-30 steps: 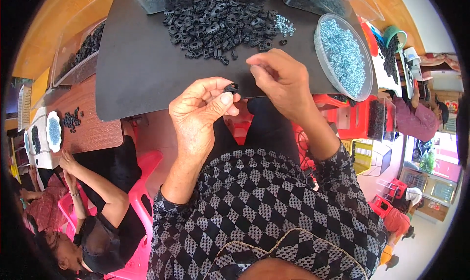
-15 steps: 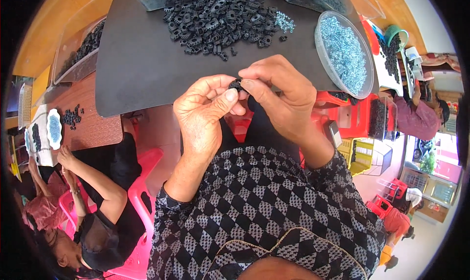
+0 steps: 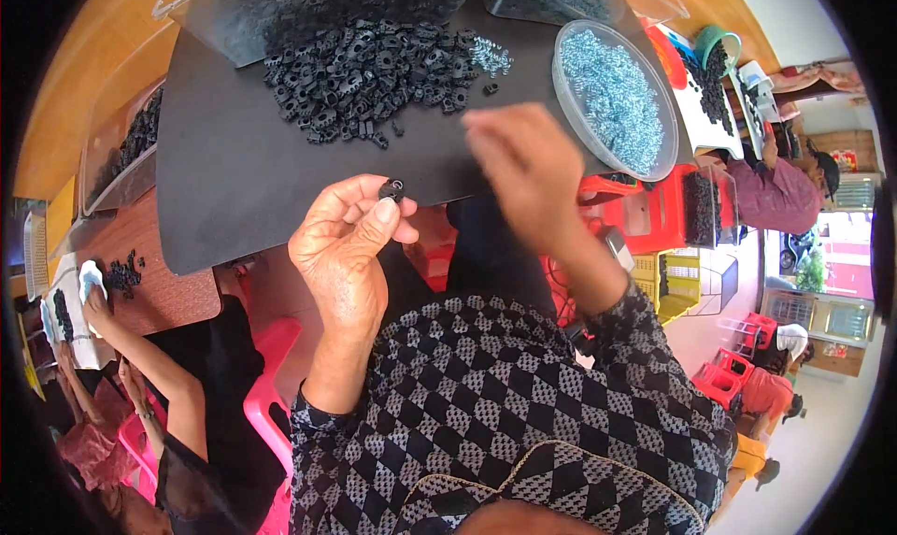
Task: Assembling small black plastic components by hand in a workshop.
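Observation:
My left hand [image 3: 348, 245] pinches a small black plastic part [image 3: 391, 189] between thumb and forefinger at the near edge of a black mat [image 3: 234, 180]. My right hand [image 3: 528, 166] is blurred, raised over the mat to the right of the part, and I cannot tell whether anything is in its fingers. A pile of the same black parts [image 3: 360, 72] lies on the mat farther off. To the right stands a round clear dish of small silvery-blue springs [image 3: 612, 96].
Clear plastic bins [image 3: 234, 2] with more black parts stand behind the mat. A person in black sits at my lower left beside a pink chair [image 3: 266, 395]. Another person [image 3: 780, 194] works at the right near red crates [image 3: 654, 213].
My right hand has let go of the black part and moved up and right, toward the dish of springs. My left hand still holds the part and has barely shifted.

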`<action>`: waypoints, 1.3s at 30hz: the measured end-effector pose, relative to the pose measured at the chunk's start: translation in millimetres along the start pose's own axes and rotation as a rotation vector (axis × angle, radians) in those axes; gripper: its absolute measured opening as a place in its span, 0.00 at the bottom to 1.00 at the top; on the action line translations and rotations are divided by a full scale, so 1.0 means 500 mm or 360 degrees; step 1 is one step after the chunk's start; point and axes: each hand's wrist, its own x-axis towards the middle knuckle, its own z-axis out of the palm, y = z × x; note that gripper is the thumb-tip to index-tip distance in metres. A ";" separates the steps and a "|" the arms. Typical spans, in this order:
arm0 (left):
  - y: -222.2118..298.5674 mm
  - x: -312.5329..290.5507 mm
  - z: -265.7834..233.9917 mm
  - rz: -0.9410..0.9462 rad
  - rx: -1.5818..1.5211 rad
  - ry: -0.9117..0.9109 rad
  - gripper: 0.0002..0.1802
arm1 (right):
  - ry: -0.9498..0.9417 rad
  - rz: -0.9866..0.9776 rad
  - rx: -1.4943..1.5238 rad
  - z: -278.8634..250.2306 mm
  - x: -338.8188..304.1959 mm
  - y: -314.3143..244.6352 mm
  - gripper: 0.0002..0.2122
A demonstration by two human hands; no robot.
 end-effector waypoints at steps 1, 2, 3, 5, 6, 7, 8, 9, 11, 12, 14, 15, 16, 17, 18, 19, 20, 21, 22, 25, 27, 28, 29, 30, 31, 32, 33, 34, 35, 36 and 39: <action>-0.001 -0.001 -0.003 0.0016 0.0023 -0.0013 0.09 | 0.0078 -0.0004 -0.0131 -0.003 0.010 0.037 0.06; -0.002 0.001 -0.003 0.0030 0.0045 -0.0037 0.09 | 0.0087 0.0000 -0.0188 -0.008 0.020 0.063 0.06; -0.003 0.001 -0.002 0.0029 0.0045 -0.0039 0.09 | 0.0096 0.0005 -0.0243 -0.012 0.028 0.086 0.06; -0.004 0.002 -0.001 -0.0012 0.0039 -0.0117 0.09 | 0.0107 -0.0173 -0.0312 -0.010 0.045 0.116 0.07; -0.005 0.001 0.001 -0.0010 0.0042 -0.0114 0.09 | 0.0023 -0.0278 -0.0446 -0.009 0.051 0.121 0.07; -0.006 0.001 0.004 -0.0023 0.0041 -0.0113 0.09 | -0.0059 -0.0382 -0.0582 -0.008 0.056 0.125 0.07; -0.007 0.002 0.006 -0.0035 0.0040 -0.0111 0.09 | -0.0057 -0.0381 -0.0580 -0.003 0.058 0.131 0.07; -0.008 0.002 0.006 -0.0035 0.0043 -0.0112 0.09 | -0.0154 -0.0389 -0.0686 0.004 0.057 0.137 0.06; -0.008 0.002 0.004 -0.0039 0.0041 -0.0126 0.09 | -0.0253 -0.0399 -0.0779 0.011 0.058 0.144 0.05; -0.007 0.002 0.005 -0.0039 0.0046 -0.0122 0.09 | -0.0265 -0.0414 -0.0822 0.009 0.059 0.148 0.05; -0.005 0.004 0.005 -0.0052 0.0049 -0.0140 0.09 | -0.0277 -0.0423 -0.0864 0.008 0.055 0.152 0.04; -0.005 0.004 0.004 -0.0056 0.0053 -0.0140 0.09 | -0.0246 -0.0441 -0.0855 0.008 0.052 0.154 0.04; -0.006 0.005 0.004 -0.0067 0.0046 -0.0143 0.09 | -0.0216 -0.0463 -0.0844 0.007 0.052 0.155 0.04; -0.007 0.005 0.005 -0.0079 0.0040 -0.0146 0.09 | -0.0220 -0.0461 -0.0840 0.004 0.049 0.151 0.04; -0.007 0.006 0.006 -0.0082 0.0042 -0.0141 0.09 | -0.0186 -0.0344 -0.0674 -0.002 0.044 0.139 0.04; -0.005 0.005 0.006 -0.0091 0.0055 -0.0143 0.09 | -0.0159 -0.0230 -0.0494 -0.006 0.039 0.123 0.03; -0.005 0.004 0.005 -0.0105 0.0064 -0.0149 0.09 | -0.0169 -0.0227 -0.0482 -0.009 0.032 0.102 0.03; -0.006 0.004 0.007 -0.0110 0.0071 -0.0132 0.09 | -0.0240 0.0219 0.0044 -0.014 0.025 0.074 0.04; -0.007 0.004 0.008 -0.0131 0.0038 -0.0123 0.09 | -0.0303 0.0667 0.0570 -0.019 0.018 0.042 0.05; -0.006 0.005 0.013 -0.0148 0.0001 -0.0122 0.09 | -0.0298 0.0861 0.1003 -0.024 0.015 -0.033 0.07; -0.005 0.005 0.017 -0.0141 -0.0032 -0.0147 0.09 | -0.0337 0.0924 0.1296 -0.016 0.008 -0.053 0.07; -0.004 0.004 0.019 -0.0140 -0.0030 -0.0139 0.09 | -0.0354 0.0945 0.1401 -0.011 0.005 -0.064 0.07; -0.001 0.002 0.021 -0.0118 -0.0025 -0.0132 0.09 | -0.0308 0.0914 0.1434 -0.003 0.001 -0.071 0.07; 0.000 0.001 0.022 -0.0096 -0.0021 -0.0127 0.08 | -0.0315 0.0914 0.1436 0.002 -0.002 -0.075 0.07; -0.001 -0.001 0.021 -0.0091 -0.0020 -0.0115 0.08 | -0.0294 0.0936 0.1427 0.008 -0.005 -0.077 0.07; -0.003 -0.002 0.020 -0.0081 -0.0058 -0.0120 0.08 | -0.0273 0.0957 0.1416 0.014 -0.008 -0.080 0.07; -0.005 -0.003 0.019 -0.0070 -0.0097 -0.0127 0.08 | -0.0284 0.0955 0.1420 0.018 -0.013 -0.082 0.07; -0.005 -0.005 0.020 -0.0068 -0.0100 -0.0121 0.08 | -0.0232 0.0985 0.1436 0.022 -0.017 -0.083 0.07; -0.006 -0.007 0.021 -0.0065 -0.0113 -0.0118 0.08 | -0.0180 0.1015 0.1451 0.025 -0.021 -0.085 0.07; -0.006 -0.008 0.021 -0.0063 -0.0126 -0.0114 0.08 | -0.0186 0.1014 0.1449 0.030 -0.025 -0.086 0.07; -0.011 -0.012 0.017 -0.0069 -0.0124 -0.0088 0.08 | -0.0104 0.0905 0.1402 0.043 -0.035 -0.087 0.07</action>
